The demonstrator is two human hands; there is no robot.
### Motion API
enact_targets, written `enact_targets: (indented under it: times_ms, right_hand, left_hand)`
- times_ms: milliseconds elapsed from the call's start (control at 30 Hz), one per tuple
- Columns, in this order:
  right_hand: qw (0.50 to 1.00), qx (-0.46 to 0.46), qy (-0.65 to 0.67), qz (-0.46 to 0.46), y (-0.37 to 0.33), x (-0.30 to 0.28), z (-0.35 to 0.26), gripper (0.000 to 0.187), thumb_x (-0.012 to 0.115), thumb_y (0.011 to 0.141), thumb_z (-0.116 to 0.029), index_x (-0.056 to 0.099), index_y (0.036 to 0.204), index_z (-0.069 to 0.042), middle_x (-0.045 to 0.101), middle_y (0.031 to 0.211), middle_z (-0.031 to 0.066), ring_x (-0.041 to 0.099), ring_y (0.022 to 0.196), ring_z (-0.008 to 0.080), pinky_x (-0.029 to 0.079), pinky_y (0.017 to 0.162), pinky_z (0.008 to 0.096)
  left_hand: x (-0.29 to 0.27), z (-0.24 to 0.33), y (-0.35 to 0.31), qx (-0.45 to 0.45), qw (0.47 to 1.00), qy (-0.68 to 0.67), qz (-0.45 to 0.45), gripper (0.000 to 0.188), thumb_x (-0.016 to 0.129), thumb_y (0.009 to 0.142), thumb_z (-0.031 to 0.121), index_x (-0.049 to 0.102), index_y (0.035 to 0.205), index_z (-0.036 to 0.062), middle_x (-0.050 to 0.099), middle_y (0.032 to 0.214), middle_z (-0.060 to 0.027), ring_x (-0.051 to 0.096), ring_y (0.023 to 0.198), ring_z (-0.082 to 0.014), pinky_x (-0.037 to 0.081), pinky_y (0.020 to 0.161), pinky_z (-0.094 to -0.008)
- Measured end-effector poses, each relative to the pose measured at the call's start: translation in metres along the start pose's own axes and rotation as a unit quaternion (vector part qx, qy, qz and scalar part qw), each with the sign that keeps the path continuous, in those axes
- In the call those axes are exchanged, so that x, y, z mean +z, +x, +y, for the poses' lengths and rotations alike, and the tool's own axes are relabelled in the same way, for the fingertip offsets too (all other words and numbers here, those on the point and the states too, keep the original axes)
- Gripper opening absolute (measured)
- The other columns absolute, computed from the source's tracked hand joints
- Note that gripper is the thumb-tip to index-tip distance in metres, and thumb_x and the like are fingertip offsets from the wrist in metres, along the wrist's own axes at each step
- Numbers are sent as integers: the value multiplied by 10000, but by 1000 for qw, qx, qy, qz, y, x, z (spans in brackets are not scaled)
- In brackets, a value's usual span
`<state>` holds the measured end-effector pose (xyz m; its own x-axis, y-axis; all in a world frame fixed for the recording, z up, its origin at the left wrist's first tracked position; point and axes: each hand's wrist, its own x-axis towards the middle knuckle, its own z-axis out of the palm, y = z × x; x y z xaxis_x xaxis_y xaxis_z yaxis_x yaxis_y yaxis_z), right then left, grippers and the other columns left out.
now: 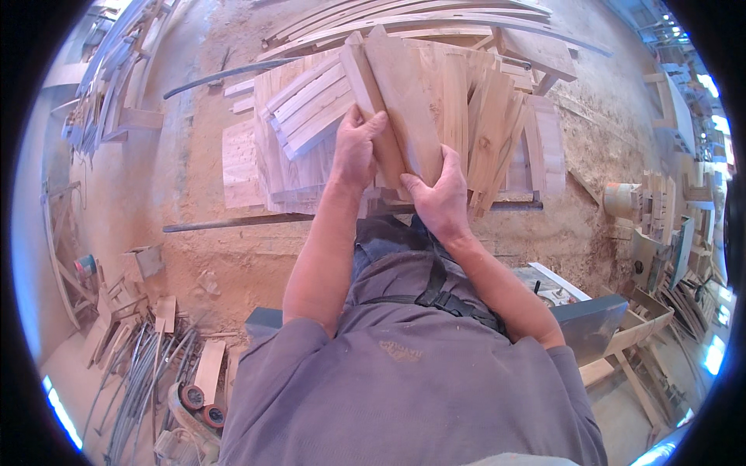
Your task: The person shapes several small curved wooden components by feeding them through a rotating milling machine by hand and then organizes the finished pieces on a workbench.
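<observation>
My left hand (359, 147) is closed on the left edge of a narrow, thick wooden board (364, 81). Against that board's right side lies a wider, pale wooden board (404, 97), its lower end gripped by my right hand (441, 198) with the thumb on top. Both boards slant up and away from me, their far ends leaning slightly left. Beneath and around them spreads a stack of planks: a grooved light piece (315, 109) to the left and several fanned-out boards (488, 128) to the right. My fingers under the boards are hidden.
Two dark bars (241, 223) run along the stack's near side. Long strips of wood (420, 23) lie beyond it. Metal clamps (144, 380) and wheels (192, 397) are at lower left. A pale bucket (622, 199) stands right; a grey machine part (590, 318) is beside my right elbow.
</observation>
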<state>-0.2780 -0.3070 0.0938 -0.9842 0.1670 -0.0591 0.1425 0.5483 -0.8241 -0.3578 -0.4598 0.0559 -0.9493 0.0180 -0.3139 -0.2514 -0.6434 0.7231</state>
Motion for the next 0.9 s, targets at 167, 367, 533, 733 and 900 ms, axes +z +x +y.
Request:
enact_targets:
  times_ms: [167,367,533,733,900]
  right_hand:
    - [993,73,89,-42,2,-7,-13,707,842,833,-138,477,1402,68,632,1309,210,623,1211,269,484,1059,382]
    - [992,59,106,36,3,-13,-5,736,833,842,-154,441,1424,70,603,1329,253,619,1220,323,480,1065,398]
    - [988,46,127,77,10,-20,-6,749,823,840,-133,428,1446,63,558,1371,252,559,1291,347,433,1124,418]
    - [984,-135,-118,11,1,-24,-6,758,789,791,-55,456,1465,40,435,1511,271,389,1450,409,320,1222,479]
    - [989,-95,-92,-73,0,-30,4,710,765,798,-41,500,1454,15,451,1528,227,403,1444,414,328,1222,471]
  left_hand:
    - [10,-2,-6,14,1000,18,14,453,631,1013,19,481,1440,7,653,1285,-137,648,1136,-211,544,983,-350]
    - [-6,-12,0,23,999,-29,-16,466,618,1016,11,471,1458,6,652,1294,-141,649,1146,-218,532,1013,-350]
    - [-8,-11,2,14,997,72,15,498,600,1004,3,466,1484,5,652,1308,-138,641,1152,-206,516,1019,-335]
    - [11,-33,19,125,867,481,-37,558,642,1000,146,489,1500,-50,628,1397,-169,578,1272,-206,428,1110,-319]
    - [-10,-22,9,7,952,287,-106,534,682,994,182,559,1485,11,657,1391,-221,605,1320,-308,434,1137,-357]
